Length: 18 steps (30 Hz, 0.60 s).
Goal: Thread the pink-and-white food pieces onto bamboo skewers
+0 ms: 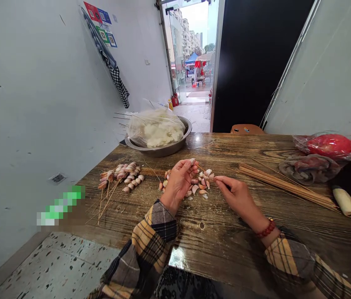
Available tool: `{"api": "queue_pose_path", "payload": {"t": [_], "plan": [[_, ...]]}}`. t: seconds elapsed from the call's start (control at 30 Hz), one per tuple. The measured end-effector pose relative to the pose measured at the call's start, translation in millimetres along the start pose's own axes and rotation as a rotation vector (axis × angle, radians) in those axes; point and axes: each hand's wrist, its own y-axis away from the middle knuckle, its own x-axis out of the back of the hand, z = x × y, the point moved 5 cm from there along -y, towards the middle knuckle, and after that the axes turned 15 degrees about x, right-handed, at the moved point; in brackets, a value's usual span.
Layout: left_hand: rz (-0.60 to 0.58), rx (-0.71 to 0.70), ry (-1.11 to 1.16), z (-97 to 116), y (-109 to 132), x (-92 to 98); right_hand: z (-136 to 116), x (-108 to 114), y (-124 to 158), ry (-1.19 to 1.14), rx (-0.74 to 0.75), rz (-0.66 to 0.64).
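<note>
Over a pile of loose garlic cloves (195, 189), my left hand (178, 185) is raised with palm up and fingers curled. A pale garlic clove (192, 161) shows at its fingertips. To the right, my right hand (240, 197) pinches the near end of a thin bamboo skewer (201, 168) that slants toward the left hand; part of it blends into the cloves behind. Left of the pile lie several skewers threaded with garlic cloves (128, 172), their bare stick ends pointing toward me.
A bundle of bare skewers (287, 187) lies on the wooden table (219, 236) at right. Near it are a grey cloth (309, 168), a red bundle in clear plastic (331, 145) and a pale cylinder (346, 202). A metal basin (163, 151) holding a plastic bag (157, 126) stands at the back left.
</note>
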Motion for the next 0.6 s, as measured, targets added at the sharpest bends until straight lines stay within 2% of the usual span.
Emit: {"api": "queue_pose_path", "payload": {"t": [0.47, 0.6], "plan": [[0.034, -0.053, -0.057, 2.5, 3.1, -1.9, -1.1, 0.2, 0.1, 0.027, -0.018, -0.022], [0.048, -0.018, -0.071, -0.4, 4.6, -4.1, -1.8, 0.7, -0.8, 0.029, -0.001, -0.024]]}}
